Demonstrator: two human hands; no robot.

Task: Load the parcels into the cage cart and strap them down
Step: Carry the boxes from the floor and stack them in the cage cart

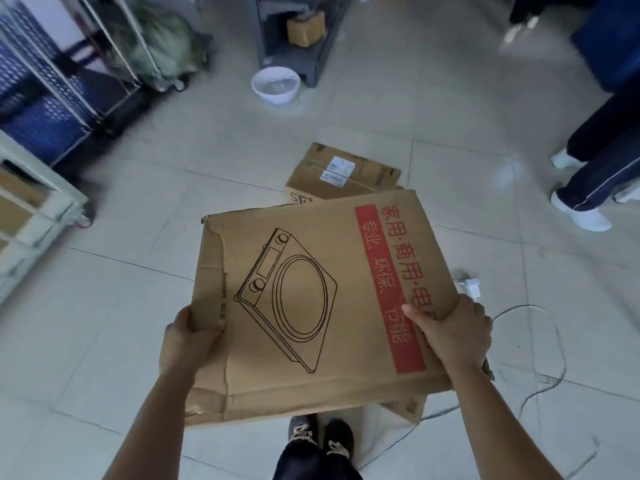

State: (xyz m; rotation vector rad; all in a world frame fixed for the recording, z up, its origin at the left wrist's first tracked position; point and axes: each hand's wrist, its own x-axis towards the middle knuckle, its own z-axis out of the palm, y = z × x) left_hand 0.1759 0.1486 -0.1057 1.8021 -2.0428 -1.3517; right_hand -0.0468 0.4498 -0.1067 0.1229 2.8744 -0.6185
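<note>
— Gripping both near corners: my left hand [188,336] and right hand [450,332] pinch the flat parcel [311,271], held level above the floor [104,341].
— Why so wide?
— Seems floppy. What looks like the cage cart [38,109] stands far left.

A flat cardboard parcel [311,299] fills the centre of the frame, held above the floor; your left hand [192,337] and right hand [453,330] grip its near side edges. Its top shows a line drawing of a cooktop and a red band of Chinese characters. Its left edge is creased and torn. Just beyond it, a second cardboard parcel [374,174] with white labels lies on the floor. At the left edge stands a pale-framed cart [65,202] on casters, with brown cardboard inside.
</note>
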